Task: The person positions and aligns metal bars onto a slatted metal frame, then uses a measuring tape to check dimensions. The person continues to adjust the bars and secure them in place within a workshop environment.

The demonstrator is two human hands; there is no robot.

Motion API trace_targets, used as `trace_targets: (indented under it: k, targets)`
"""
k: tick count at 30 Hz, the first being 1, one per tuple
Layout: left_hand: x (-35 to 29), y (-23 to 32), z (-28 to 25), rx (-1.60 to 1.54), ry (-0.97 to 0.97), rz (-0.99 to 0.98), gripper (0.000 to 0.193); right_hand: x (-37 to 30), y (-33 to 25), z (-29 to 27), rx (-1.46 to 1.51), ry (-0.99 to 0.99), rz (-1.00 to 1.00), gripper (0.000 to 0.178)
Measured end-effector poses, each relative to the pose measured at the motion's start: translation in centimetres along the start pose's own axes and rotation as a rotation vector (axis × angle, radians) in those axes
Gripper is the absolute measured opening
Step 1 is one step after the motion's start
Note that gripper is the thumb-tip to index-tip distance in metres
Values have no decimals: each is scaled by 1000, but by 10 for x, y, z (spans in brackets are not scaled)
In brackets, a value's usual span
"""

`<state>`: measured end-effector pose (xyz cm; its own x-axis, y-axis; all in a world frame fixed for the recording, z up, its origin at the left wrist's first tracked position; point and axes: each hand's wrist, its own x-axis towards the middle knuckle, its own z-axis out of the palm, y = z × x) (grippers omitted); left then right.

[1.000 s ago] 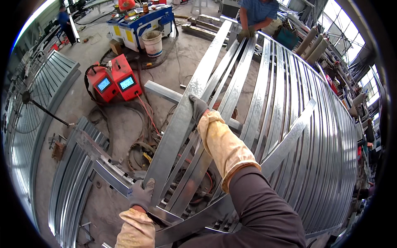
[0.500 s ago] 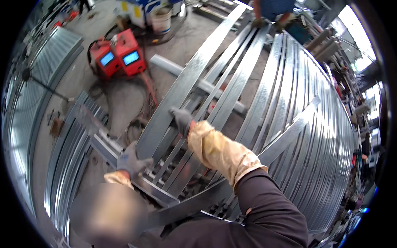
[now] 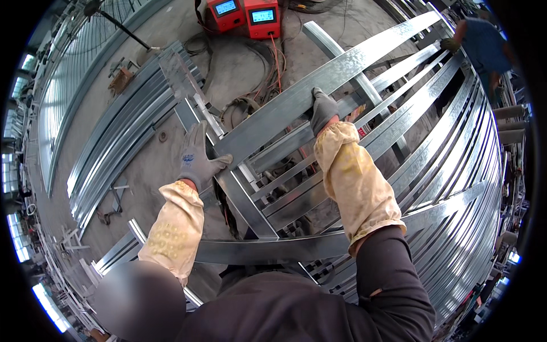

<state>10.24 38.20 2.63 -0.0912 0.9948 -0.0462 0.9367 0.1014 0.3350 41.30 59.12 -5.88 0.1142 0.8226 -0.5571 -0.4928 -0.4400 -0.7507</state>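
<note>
A wide galvanized steel beam (image 3: 273, 114) runs diagonally from near my hands to the far right. My left hand (image 3: 196, 154), in a grey glove, is at its near end. Its fingers stretch out flat and its thumb touches the beam's end corner. My right hand (image 3: 323, 108), also gloved, grips the beam's near edge, with part of the fingers hidden. Under the beam's near end lies a steel crosspiece (image 3: 245, 202). Farther along, another crosspiece (image 3: 364, 85) passes beneath it. Narrower steel bars (image 3: 413, 125) lie alongside on the right.
Two red machines with lit screens (image 3: 263, 20) stand on the floor at the top, trailing cables (image 3: 265, 62). Stacked steel profiles (image 3: 128, 119) lie at left. Another person (image 3: 484, 48) bends at the bars' far ends. A long beam (image 3: 273, 249) crosses close before me.
The view has turned, so the beams and machines sit farther right and the machines higher. Both hands stay near the same parts of the wide beam; my left fingers now stretch out more plainly.
</note>
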Motion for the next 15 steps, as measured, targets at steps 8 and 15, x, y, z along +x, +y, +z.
trace_targets:
  k: [8, 15]
  targets:
    - [10, -33, 23, -179, 267, -98, 93, -9, -18, 74, -268, 62, -38, 36]
    - [37, -30, 17, -371, 294, -292, 101, 65, 9, 78, -39, 22, 49, 44]
